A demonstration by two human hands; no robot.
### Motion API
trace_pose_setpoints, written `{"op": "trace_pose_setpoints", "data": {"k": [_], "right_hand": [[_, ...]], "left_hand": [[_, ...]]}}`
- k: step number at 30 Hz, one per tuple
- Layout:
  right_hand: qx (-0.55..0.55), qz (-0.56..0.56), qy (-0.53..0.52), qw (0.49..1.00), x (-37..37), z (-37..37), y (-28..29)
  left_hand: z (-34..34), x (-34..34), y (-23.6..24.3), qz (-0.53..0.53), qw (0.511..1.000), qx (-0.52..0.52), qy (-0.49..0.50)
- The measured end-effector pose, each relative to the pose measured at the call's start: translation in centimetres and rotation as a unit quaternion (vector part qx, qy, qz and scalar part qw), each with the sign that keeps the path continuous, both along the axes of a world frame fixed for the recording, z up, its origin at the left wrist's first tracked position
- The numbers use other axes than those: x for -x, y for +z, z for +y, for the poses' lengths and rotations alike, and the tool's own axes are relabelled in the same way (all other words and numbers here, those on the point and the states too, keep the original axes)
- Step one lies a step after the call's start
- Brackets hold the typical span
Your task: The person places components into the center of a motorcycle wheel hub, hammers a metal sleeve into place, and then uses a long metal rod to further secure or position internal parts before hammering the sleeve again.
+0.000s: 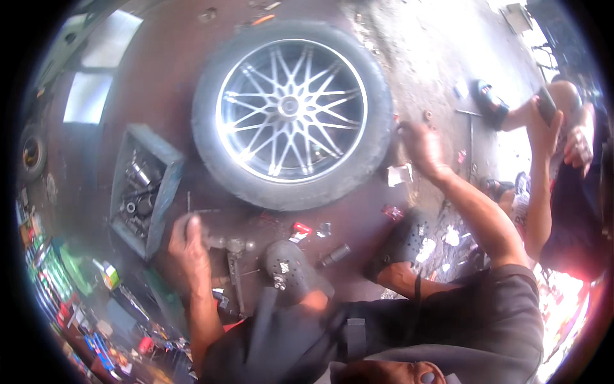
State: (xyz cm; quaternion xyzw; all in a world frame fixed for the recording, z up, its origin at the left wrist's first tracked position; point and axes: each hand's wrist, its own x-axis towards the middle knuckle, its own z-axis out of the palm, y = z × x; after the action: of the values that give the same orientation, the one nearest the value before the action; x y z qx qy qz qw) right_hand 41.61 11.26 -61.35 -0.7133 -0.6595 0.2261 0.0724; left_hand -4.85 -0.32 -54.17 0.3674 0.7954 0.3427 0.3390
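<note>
A car wheel (291, 105) lies flat on the floor in front of me, a black tyre on a silver multi-spoke rim. Beside the tyre's right edge is my right hand (423, 148), its fingers curled and a little blurred; whatever they may hold is hidden. My left hand (190, 248) is closed, thumb up, to the right of a grey metal tool box (167, 176). What it grips cannot be made out. Sockets (139, 174) and other metal parts fill the box. Just right of my left hand lies a hammer-like metal tool (235, 259).
My dark clogs (288, 269) stand near the wheel. Between them are a red packet (301, 228) and a dark cylinder (336, 255). Another person's hand (545, 121) holds a phone-like object at the right. Cluttered tools (102, 345) fill the lower left. A T-shaped bar (471, 137) lies at right.
</note>
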Motion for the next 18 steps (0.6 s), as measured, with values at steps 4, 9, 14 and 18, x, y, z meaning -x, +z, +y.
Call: {"op": "trace_pose_setpoints", "data": {"k": [4,9,14,18], "right_hand": [[-0.051,0.208,-0.012,0.977,5.4,3.2,6.8],[0.166,0.472,-0.074,0.863,15.8,5.7,10.6],[0.191,0.573,-0.107,0.79,17.9,5.8,6.7],[0.189,0.565,-0.136,0.791,17.8,5.7,6.2]], "left_hand": [[6.2,-5.1,2.3,-0.051,0.984,-0.05,-0.162],[12.4,-10.5,1.4,-0.274,0.944,-0.033,-0.182],[14.2,-12.2,-0.5,-0.419,0.899,-0.035,-0.119],[14.3,-12.3,-1.6,-0.446,0.889,-0.035,-0.095]]}}
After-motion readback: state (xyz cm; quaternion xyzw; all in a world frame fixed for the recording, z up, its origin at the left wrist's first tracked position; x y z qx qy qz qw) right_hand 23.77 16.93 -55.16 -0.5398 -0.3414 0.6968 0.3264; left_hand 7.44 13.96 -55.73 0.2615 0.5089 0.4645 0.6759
